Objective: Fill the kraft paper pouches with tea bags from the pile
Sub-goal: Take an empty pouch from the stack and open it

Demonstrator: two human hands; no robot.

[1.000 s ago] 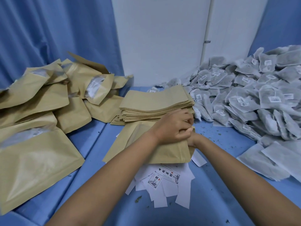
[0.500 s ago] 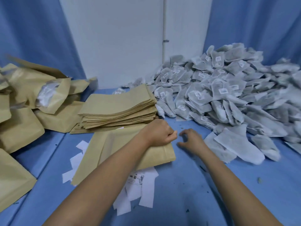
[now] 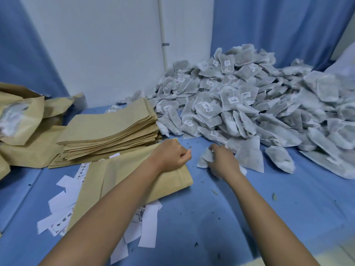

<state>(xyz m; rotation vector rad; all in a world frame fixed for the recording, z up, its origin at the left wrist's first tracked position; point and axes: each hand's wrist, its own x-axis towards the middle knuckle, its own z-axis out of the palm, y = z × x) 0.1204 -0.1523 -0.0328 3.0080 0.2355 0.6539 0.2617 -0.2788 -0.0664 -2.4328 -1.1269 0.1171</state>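
Pinched the kraft pouch (image 3: 134,175) at its mouth with the left hand (image 3: 171,156), just left of the tea-bag pile (image 3: 249,104). Clutched bunched tea bags (image 3: 204,160) in the right hand (image 3: 223,162) at the pile's near edge. Could have snagged on the nearly flat mouth and spilled beside it.

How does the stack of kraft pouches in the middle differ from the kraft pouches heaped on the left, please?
The stack lies flat and neatly aligned; the heaped pouches are puffed and jumbled. The stack shows plain paper only; one heaped pouch shows a whitish patch. Both are tan kraft paper.
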